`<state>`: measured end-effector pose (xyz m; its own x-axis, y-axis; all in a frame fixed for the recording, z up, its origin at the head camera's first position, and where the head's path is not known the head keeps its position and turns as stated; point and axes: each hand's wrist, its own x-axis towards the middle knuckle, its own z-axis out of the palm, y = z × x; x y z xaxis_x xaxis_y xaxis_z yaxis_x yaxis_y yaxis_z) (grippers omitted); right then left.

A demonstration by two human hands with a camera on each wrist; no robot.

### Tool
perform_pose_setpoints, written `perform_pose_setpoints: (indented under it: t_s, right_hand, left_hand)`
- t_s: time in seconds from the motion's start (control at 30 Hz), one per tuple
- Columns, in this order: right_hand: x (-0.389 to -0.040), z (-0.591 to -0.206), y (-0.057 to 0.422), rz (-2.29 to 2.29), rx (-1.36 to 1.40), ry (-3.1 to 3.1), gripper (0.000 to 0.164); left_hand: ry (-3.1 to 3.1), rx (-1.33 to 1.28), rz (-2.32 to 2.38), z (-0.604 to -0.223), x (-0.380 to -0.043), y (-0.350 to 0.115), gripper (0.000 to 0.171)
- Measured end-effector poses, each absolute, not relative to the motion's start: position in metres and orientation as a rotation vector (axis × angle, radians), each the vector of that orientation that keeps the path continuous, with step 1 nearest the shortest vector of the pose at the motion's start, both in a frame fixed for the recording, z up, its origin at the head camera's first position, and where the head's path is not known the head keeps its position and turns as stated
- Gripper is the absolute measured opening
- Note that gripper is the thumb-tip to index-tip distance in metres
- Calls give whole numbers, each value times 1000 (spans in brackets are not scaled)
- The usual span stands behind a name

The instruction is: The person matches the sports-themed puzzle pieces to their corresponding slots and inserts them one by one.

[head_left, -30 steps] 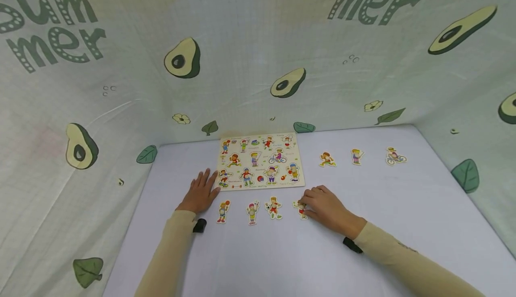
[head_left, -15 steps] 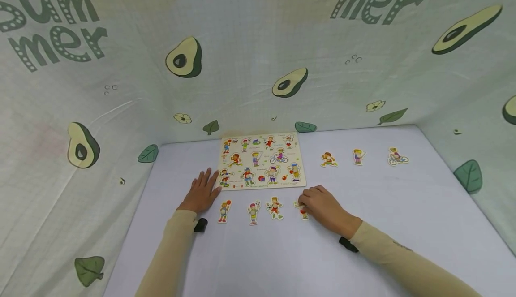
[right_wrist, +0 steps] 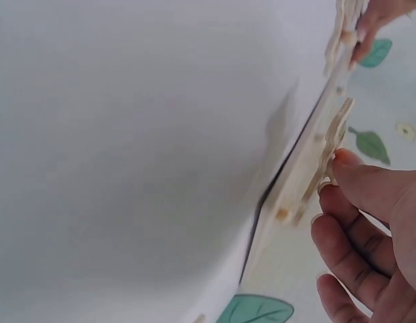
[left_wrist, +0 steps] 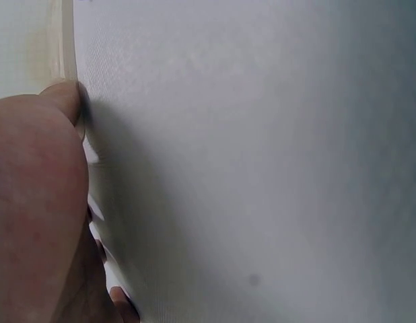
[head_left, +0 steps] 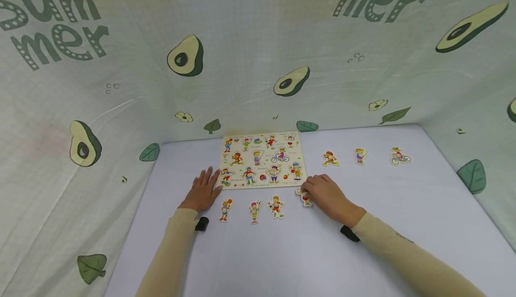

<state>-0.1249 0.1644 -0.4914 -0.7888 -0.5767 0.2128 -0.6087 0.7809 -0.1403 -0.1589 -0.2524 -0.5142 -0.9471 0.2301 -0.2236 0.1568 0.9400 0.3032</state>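
Note:
My right hand (head_left: 328, 197) pinches a flat wooden puzzle piece (head_left: 307, 201) showing a figure in red, just in front of the board's near right corner. In the right wrist view, thumb and index finger grip the piece (right_wrist: 336, 131) by its edge, lifted off the table. The pale puzzle board (head_left: 297, 153), printed with several sports figures, lies at the back. My left hand (head_left: 200, 192) rests spread on the table, its fingertips and thumb touching the board's left edge. Nearest the right hand on the table lies a footballer piece (head_left: 276, 207).
In front of the board lie a pink-capped figure piece (head_left: 254, 212) and a basketball player piece (head_left: 225, 210). Right of the board are a runner piece (head_left: 330, 158), a piece with a stick (head_left: 360, 156) and a cyclist piece (head_left: 400, 156). A printed cloth (head_left: 242, 104) hangs behind.
My right hand has raised the puzzle piece from the near row and carried it up toward the board. My left hand has kept its place at the board's edge.

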Motion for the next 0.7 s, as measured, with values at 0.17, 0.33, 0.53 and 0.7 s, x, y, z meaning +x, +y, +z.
perform_pose_setpoints:
  t_s: [0.17,0.33,0.53,0.7]
  right_hand:
    - [-147,-486,169,329,877,-2796,17]
    - [-170,-479,172,368,819,-2793,16]
    - [-194,-472,172,404,735,-2844,16]
    - [-212,-470,171,429,702,-2864,15]
  left_hand:
    - [2841,299,419,-513,-158,-252,68]
    - [2816,271,401,-511,-159,-250,67]
    - [2813,261,379,-514,-161,-252,69]
    - [2825,270,409,-519,-162,-256,69]
